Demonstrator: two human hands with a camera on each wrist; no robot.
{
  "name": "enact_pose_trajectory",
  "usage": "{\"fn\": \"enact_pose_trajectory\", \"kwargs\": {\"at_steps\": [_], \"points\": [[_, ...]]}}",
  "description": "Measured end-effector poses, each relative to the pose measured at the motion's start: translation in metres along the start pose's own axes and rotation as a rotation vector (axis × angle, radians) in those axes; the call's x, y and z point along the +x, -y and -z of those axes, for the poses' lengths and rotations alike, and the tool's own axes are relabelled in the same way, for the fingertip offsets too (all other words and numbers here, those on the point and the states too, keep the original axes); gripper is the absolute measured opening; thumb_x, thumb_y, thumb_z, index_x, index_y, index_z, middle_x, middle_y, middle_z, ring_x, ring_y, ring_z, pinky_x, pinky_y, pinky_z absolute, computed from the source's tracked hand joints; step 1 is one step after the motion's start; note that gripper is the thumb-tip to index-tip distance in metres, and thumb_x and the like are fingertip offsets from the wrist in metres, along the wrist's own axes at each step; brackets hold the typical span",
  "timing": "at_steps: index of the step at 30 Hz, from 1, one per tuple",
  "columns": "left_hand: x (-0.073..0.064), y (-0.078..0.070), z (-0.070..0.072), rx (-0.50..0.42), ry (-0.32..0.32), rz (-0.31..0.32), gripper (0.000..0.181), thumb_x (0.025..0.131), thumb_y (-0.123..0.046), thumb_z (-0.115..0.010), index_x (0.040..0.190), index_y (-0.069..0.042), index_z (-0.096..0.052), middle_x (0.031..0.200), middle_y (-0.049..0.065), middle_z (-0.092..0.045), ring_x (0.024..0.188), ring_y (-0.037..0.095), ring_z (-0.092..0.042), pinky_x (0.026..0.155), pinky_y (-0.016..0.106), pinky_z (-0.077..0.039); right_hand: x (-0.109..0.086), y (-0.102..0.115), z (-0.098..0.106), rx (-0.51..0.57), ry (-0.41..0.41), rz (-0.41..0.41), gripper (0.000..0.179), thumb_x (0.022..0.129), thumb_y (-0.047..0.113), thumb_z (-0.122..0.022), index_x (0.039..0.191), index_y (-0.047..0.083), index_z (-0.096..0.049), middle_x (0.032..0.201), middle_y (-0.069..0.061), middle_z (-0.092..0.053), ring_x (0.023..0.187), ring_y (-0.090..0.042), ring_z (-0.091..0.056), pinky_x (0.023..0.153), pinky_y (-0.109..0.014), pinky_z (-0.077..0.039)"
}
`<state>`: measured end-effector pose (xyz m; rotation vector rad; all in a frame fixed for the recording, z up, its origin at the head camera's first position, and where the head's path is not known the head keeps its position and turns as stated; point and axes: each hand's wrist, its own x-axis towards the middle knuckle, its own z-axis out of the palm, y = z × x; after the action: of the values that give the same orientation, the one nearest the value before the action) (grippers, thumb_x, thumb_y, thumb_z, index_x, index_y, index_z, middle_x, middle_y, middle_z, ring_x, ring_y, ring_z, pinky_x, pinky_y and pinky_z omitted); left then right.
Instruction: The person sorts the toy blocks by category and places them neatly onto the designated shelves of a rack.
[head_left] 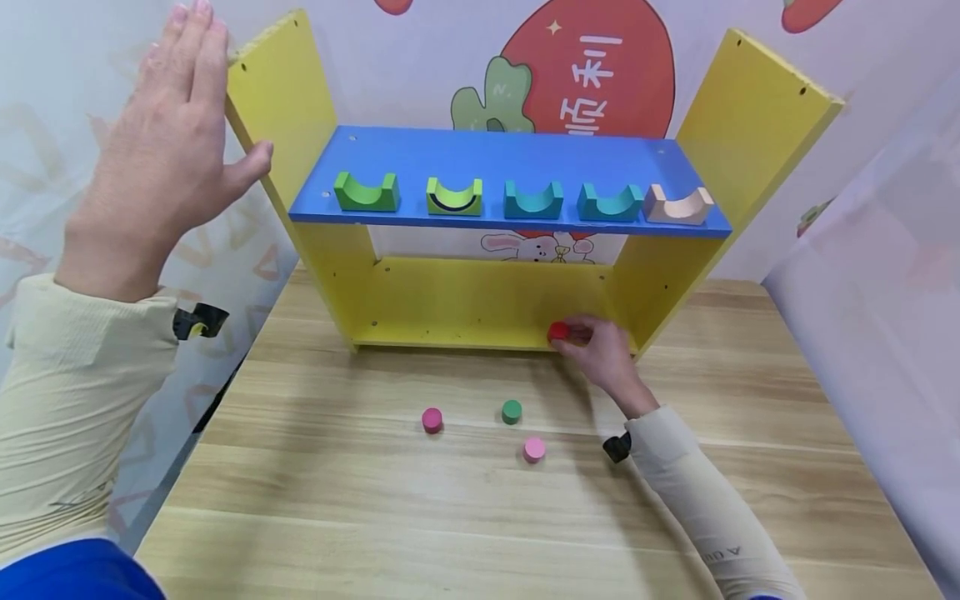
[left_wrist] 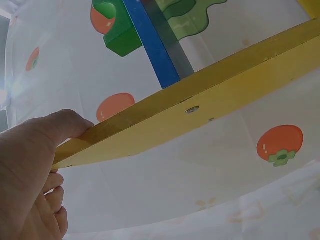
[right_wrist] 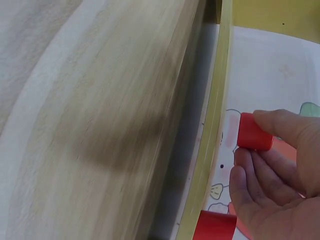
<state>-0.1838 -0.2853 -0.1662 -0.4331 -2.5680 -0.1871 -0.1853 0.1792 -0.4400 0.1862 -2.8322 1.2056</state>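
A yellow and blue shelf unit [head_left: 495, 150] stands on the table. My left hand [head_left: 161, 150] holds the front edge of its left yellow side panel [left_wrist: 165, 107], thumb on one side and fingers on the other. Low at the right, my right hand [head_left: 603, 354] pinches a small red cylinder [right_wrist: 255, 131] between thumb and fingers, over the yellow bottom board [head_left: 472, 304]. Another red cylinder [right_wrist: 215, 227] sits on that board in the right wrist view; in the head view it is hidden by the hand.
Along the blue middle shelf [head_left: 495, 154] stand several arched blocks: green [head_left: 367, 197], lime [head_left: 453, 204], teal [head_left: 533, 204] and peach [head_left: 677, 211]. On the wooden table [head_left: 450, 525] before the unit stand a crimson cylinder [head_left: 432, 420], a green cylinder [head_left: 512, 412] and a pink cylinder [head_left: 534, 450].
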Motion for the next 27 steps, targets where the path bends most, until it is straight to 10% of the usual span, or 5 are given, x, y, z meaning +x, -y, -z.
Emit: {"fn": "enact_pose_trajectory", "kwargs": {"at_steps": [27], "points": [[-0.002,-0.001,0.001,0.015,0.003,0.010,0.091,0.101,-0.021,-0.063,0.168,0.001,-0.006,0.180,0.014,-0.001,0.168,0.031,0.001,0.136,0.051,-0.003,0.000,0.003,-0.007,0.004,-0.010,-0.043,0.040,0.095,0.019,-0.078,0.130,0.000,-0.071,0.125,-0.020,-0.075,0.114,-0.035,-0.073,0.101,-0.050,-0.061]]}}
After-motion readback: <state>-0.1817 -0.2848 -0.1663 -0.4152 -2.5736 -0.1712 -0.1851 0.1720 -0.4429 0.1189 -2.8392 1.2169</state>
